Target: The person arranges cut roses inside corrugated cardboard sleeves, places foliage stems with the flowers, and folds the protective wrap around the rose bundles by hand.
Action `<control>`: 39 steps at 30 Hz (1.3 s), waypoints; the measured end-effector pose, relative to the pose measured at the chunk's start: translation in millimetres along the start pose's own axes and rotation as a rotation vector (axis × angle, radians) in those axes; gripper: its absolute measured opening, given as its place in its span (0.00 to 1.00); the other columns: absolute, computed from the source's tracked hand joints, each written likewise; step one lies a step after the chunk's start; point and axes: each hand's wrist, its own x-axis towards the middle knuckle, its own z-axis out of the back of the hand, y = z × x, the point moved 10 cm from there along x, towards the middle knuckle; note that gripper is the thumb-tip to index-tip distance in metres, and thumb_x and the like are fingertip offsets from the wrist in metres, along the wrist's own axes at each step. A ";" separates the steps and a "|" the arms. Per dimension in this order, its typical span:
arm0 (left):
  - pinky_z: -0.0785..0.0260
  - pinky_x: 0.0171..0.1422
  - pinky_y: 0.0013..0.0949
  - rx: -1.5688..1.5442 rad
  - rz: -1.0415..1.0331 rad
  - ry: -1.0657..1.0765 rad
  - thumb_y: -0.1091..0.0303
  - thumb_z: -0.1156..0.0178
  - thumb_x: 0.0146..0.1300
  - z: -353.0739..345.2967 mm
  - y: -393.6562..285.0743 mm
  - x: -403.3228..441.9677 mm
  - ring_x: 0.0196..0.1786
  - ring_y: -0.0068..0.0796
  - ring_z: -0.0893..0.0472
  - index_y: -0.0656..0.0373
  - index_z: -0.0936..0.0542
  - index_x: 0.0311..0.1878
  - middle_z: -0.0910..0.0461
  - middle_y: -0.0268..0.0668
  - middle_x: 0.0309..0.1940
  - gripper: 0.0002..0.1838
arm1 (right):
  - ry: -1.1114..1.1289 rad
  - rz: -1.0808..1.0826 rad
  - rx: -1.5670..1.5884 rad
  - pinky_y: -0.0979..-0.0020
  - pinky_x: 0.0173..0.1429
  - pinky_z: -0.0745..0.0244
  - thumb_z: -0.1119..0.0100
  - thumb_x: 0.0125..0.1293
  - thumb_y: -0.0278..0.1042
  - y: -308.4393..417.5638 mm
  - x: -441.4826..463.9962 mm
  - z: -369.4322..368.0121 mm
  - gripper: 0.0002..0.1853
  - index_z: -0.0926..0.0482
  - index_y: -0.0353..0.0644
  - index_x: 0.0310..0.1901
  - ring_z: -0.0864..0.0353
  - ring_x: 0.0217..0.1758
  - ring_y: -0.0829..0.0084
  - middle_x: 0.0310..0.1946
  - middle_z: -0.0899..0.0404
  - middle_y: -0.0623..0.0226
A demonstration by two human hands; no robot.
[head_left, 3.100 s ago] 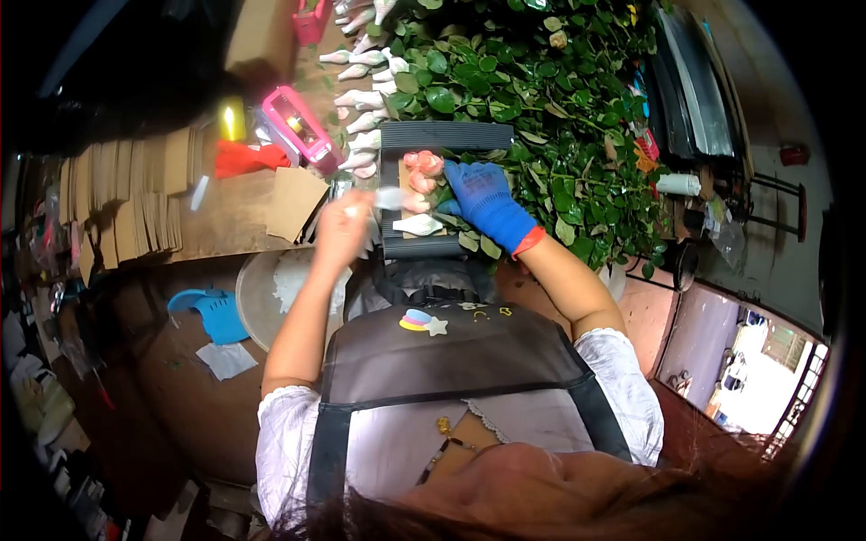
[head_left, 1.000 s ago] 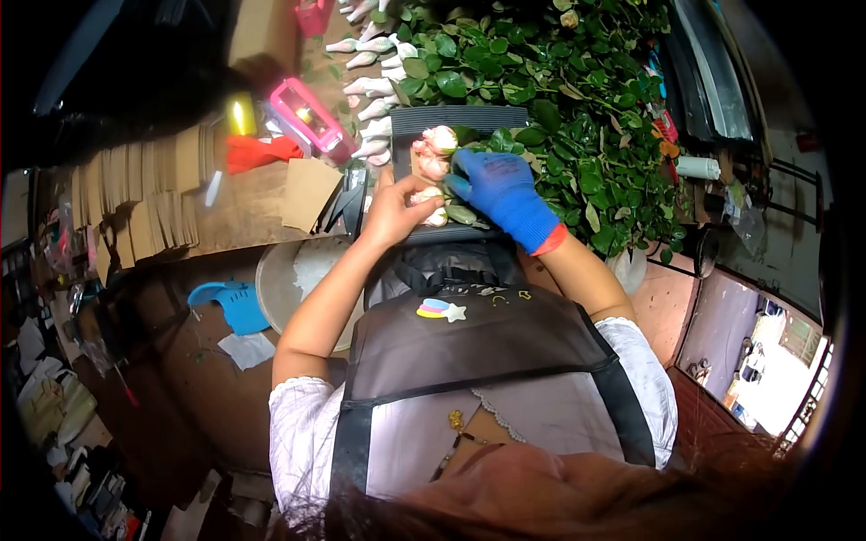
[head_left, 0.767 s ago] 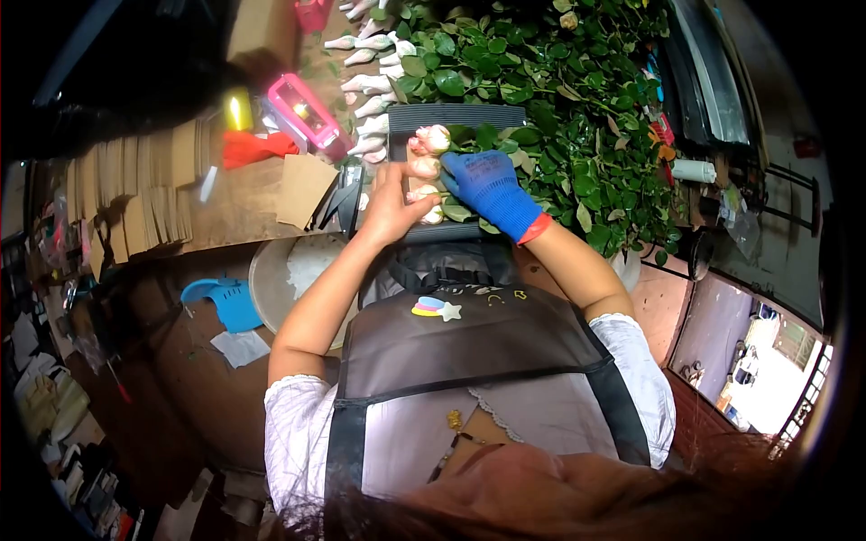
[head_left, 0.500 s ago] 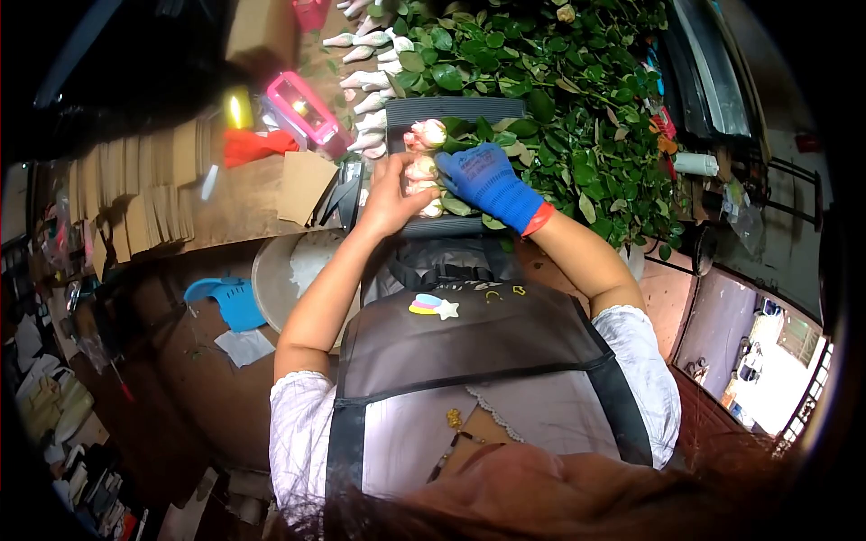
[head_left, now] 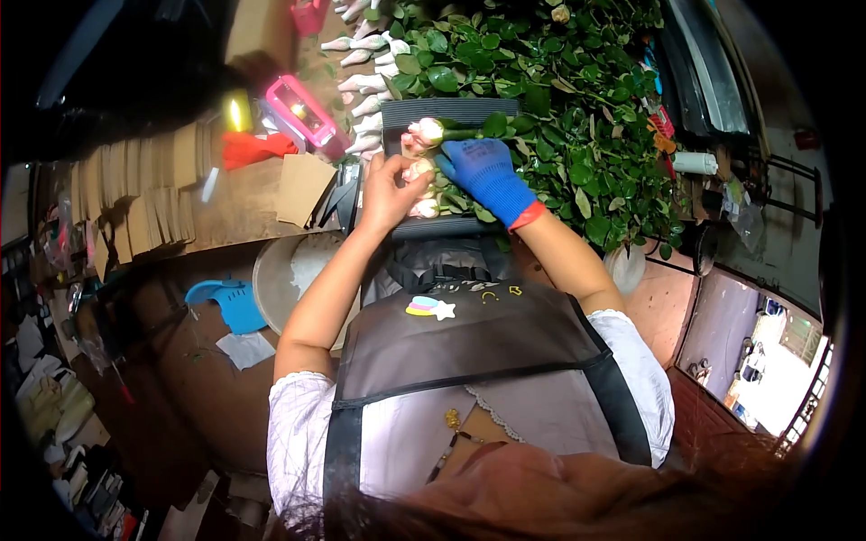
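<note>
My bare left hand [head_left: 388,191] pinches the pale pink rose head [head_left: 418,169] between thumb and fingers. In a blue glove, my right hand [head_left: 480,171] is closed round something just right of that rose, at its stem; the fingertips are partly hidden. Another pink rose [head_left: 426,133] lies above, and a further rose [head_left: 426,207] lies below my left thumb. The roses rest on a black ribbed holder [head_left: 451,111], with their stems and leaves pointing right.
A large pile of leafy stems [head_left: 577,135] fills the upper right. White-wrapped buds [head_left: 365,83] line its left side. Further left are a pink tape dispenser [head_left: 307,117], a red cloth [head_left: 257,150], a cardboard piece [head_left: 305,187] and stacked cardboard sheets [head_left: 135,180].
The white piece that my left hand held earlier is out of sight. My left hand has moved onto the roses, its fingers lately drawing together round one head. My gloved hand stays beside the stems.
</note>
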 end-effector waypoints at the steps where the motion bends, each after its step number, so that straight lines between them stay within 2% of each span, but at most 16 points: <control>1: 0.33 0.52 0.41 0.010 -0.005 0.000 0.56 0.25 0.54 -0.7 -0.3 -0.6 0.47 0.43 0.27 0.55 0.15 0.41 0.27 0.42 0.38 0.17 | -0.028 0.029 0.001 0.55 0.36 0.22 0.42 0.66 0.47 0.7 3.7 -0.9 0.13 0.19 0.47 0.38 0.13 0.34 0.56 0.30 0.14 0.62; 6: 0.33 0.55 0.41 0.034 0.038 0.025 0.57 0.24 0.55 -6.9 4.7 0.1 0.49 0.43 0.27 0.57 0.17 0.45 0.26 0.42 0.41 0.20 | -0.047 0.097 -0.107 0.56 0.31 0.22 0.40 0.62 0.38 7.7 18.5 5.6 0.07 0.18 0.47 0.30 0.13 0.31 0.56 0.26 0.16 0.61; 11: 0.33 0.62 0.38 -0.013 -0.054 -0.058 0.59 0.25 0.56 -2.9 -1.5 0.2 0.53 0.41 0.25 0.61 0.25 0.60 0.24 0.44 0.47 0.31 | -0.031 0.209 -0.176 0.59 0.30 0.24 0.43 0.64 0.36 20.1 4.8 13.7 0.05 0.18 0.49 0.35 0.12 0.30 0.61 0.27 0.15 0.64; 14: 0.34 0.66 0.39 0.001 -0.038 0.020 0.58 0.25 0.56 -6.5 0.8 4.4 0.57 0.42 0.26 0.56 0.28 0.66 0.25 0.46 0.53 0.36 | -0.025 0.210 -0.189 0.59 0.30 0.24 0.44 0.65 0.36 19.6 8.9 4.5 0.05 0.19 0.50 0.36 0.12 0.30 0.62 0.27 0.14 0.65; 15: 0.34 0.66 0.39 -0.014 0.055 0.079 0.58 0.24 0.55 -11.0 9.1 7.0 0.58 0.42 0.27 0.55 0.27 0.66 0.26 0.47 0.54 0.36 | -0.012 0.186 -0.193 0.58 0.31 0.24 0.44 0.65 0.36 20.3 7.9 5.2 0.05 0.19 0.50 0.36 0.12 0.30 0.62 0.27 0.14 0.65; 18: 0.34 0.60 0.35 0.011 0.155 -0.018 0.53 0.25 0.55 -4.2 18.7 21.4 0.52 0.38 0.28 0.51 0.16 0.52 0.27 0.41 0.43 0.23 | 0.013 0.150 -0.168 0.57 0.32 0.23 0.43 0.65 0.37 18.5 6.9 6.5 0.05 0.19 0.49 0.35 0.12 0.31 0.61 0.27 0.14 0.64; 19: 0.34 0.61 0.40 -0.025 0.157 -0.026 0.48 0.25 0.53 -5.6 22.0 23.0 0.55 0.47 0.30 0.54 0.14 0.47 0.28 0.48 0.47 0.23 | 0.007 0.150 -0.148 0.57 0.33 0.23 0.43 0.65 0.37 18.7 3.6 9.1 0.06 0.19 0.49 0.35 0.12 0.31 0.60 0.28 0.14 0.63; 20: 0.34 0.59 0.39 0.012 0.123 -0.043 0.49 0.25 0.54 -5.2 21.3 23.0 0.53 0.44 0.29 0.53 0.14 0.46 0.28 0.45 0.44 0.22 | -0.001 0.153 -0.128 0.57 0.34 0.23 0.43 0.65 0.38 19.9 0.1 12.6 0.06 0.19 0.49 0.35 0.12 0.32 0.59 0.29 0.14 0.63; 21: 0.34 0.56 0.37 0.050 0.091 -0.063 0.50 0.25 0.55 -3.7 18.9 21.9 0.50 0.41 0.28 0.51 0.13 0.46 0.28 0.43 0.41 0.21 | 0.038 0.130 -0.063 0.58 0.37 0.21 0.43 0.65 0.40 18.3 -9.1 24.4 0.07 0.20 0.48 0.36 0.12 0.36 0.58 0.32 0.14 0.61; 22: 0.34 0.54 0.36 0.089 0.059 -0.084 0.50 0.25 0.55 -1.7 16.8 21.8 0.48 0.38 0.27 0.50 0.13 0.46 0.28 0.40 0.38 0.20 | 0.104 0.070 0.144 0.59 0.42 0.20 0.42 0.67 0.46 12.2 -16.5 37.5 0.12 0.19 0.49 0.43 0.13 0.39 0.57 0.35 0.13 0.59; 24: 0.33 0.56 0.38 0.042 0.066 -0.084 0.50 0.25 0.55 -1.4 15.3 21.3 0.50 0.42 0.27 0.52 0.13 0.47 0.27 0.43 0.41 0.21 | -0.134 -0.096 0.576 0.62 0.47 0.19 0.39 0.67 0.44 -5.5 -36.4 77.1 0.16 0.19 0.49 0.53 0.13 0.42 0.58 0.42 0.14 0.57; 27: 0.33 0.59 0.42 -0.016 0.072 -0.067 0.51 0.26 0.53 -1.2 15.0 21.4 0.52 0.48 0.26 0.53 0.13 0.47 0.25 0.47 0.43 0.22 | -0.122 -0.203 1.400 0.65 0.52 0.20 0.35 0.66 0.38 -24.3 -29.7 35.9 0.20 0.21 0.48 0.59 0.14 0.46 0.60 0.49 0.16 0.57; 30: 0.33 0.58 0.42 -0.023 0.089 -0.040 0.52 0.26 0.53 -4.1 19.6 21.2 0.51 0.48 0.26 0.54 0.14 0.47 0.26 0.47 0.44 0.22 | -0.083 -0.230 1.205 0.67 0.54 0.21 0.35 0.65 0.31 -19.8 -23.6 12.0 0.20 0.20 0.46 0.59 0.15 0.49 0.62 0.53 0.18 0.58; 31: 0.33 0.57 0.43 0.003 0.061 -0.051 0.53 0.26 0.53 -2.9 16.9 20.5 0.51 0.48 0.27 0.55 0.14 0.47 0.26 0.47 0.43 0.22 | -0.225 -0.018 0.819 0.67 0.60 0.23 0.38 0.68 0.32 -13.9 -20.5 22.0 0.20 0.22 0.40 0.61 0.16 0.52 0.65 0.53 0.18 0.57; 34: 0.33 0.56 0.43 0.003 0.041 -0.058 0.54 0.26 0.53 -1.0 11.4 17.4 0.51 0.48 0.27 0.57 0.14 0.46 0.27 0.47 0.42 0.21 | -0.340 0.063 0.532 0.57 0.49 0.22 0.40 0.67 0.33 6.2 -26.5 35.8 0.19 0.20 0.48 0.59 0.18 0.44 0.55 0.40 0.19 0.59; 39: 0.34 0.58 0.38 -0.019 0.040 -0.037 0.56 0.26 0.57 -1.1 6.5 15.1 0.50 0.42 0.28 0.56 0.15 0.45 0.30 0.43 0.41 0.18 | -0.223 0.100 0.072 0.56 0.42 0.25 0.42 0.66 0.35 26.6 -15.6 24.7 0.22 0.22 0.52 0.63 0.19 0.38 0.58 0.36 0.20 0.60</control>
